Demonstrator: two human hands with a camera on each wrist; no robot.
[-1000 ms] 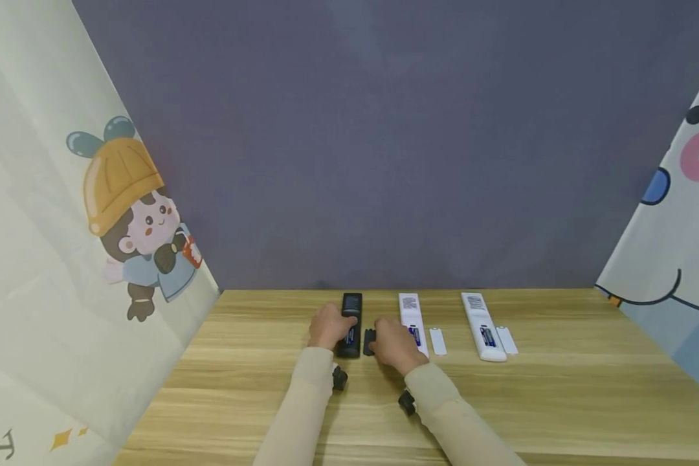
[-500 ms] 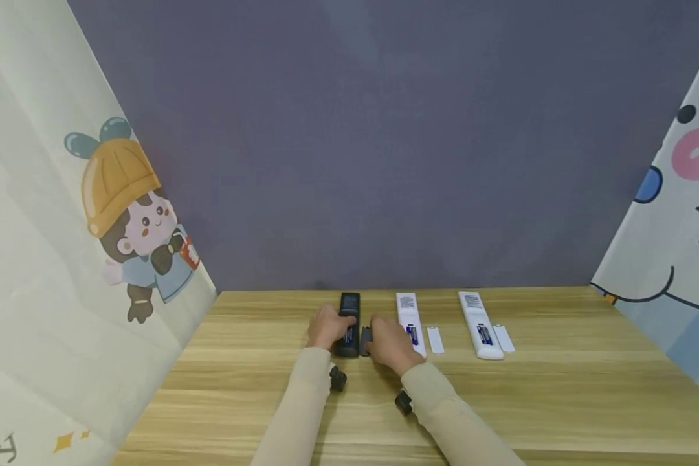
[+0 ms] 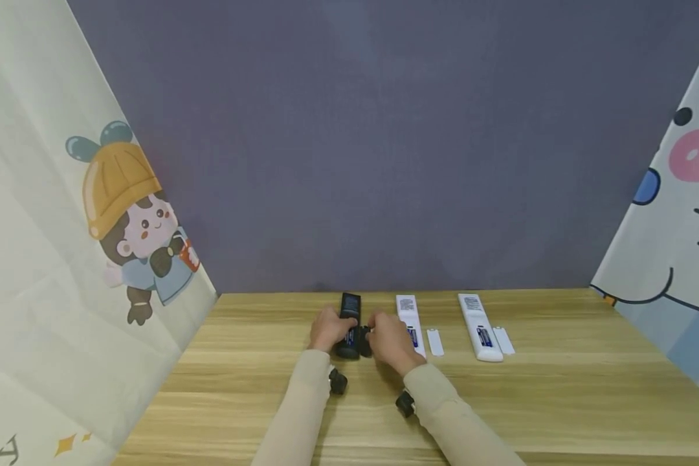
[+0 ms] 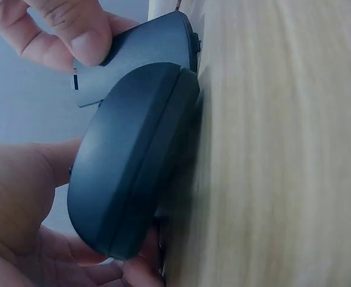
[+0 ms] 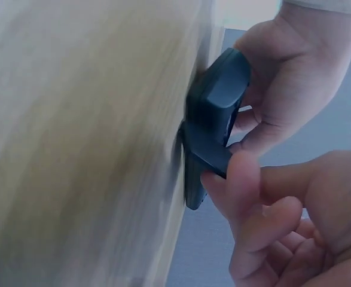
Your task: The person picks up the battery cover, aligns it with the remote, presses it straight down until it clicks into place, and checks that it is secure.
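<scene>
On the left of the row lies a black remote control (image 3: 351, 304), back side up, with a battery showing in its compartment. My left hand (image 3: 328, 330) grips it by the sides; in the left wrist view the remote (image 4: 130, 155) is tilted, one edge near the wood. Beside it is its black battery cover (image 3: 365, 343), whose edge my right hand (image 3: 393, 340) pinches between thumb and fingers. Seen from the right wrist, the cover (image 5: 206, 148) leans up at a slant against the remote's side, its lower end at the table.
Two white remotes, a middle one (image 3: 406, 305) partly behind my right hand and a right one (image 3: 479, 318), lie with batteries exposed. A white cover (image 3: 435, 343) and another white cover (image 3: 503, 341) lie beside them. A dark cloth wall (image 3: 384, 162) rises behind the wooden table (image 3: 239, 388).
The black battery cover went from lying flat on the table to being tipped up in my right hand, slightly closer to the black remote. My left hand keeps hold of the remote.
</scene>
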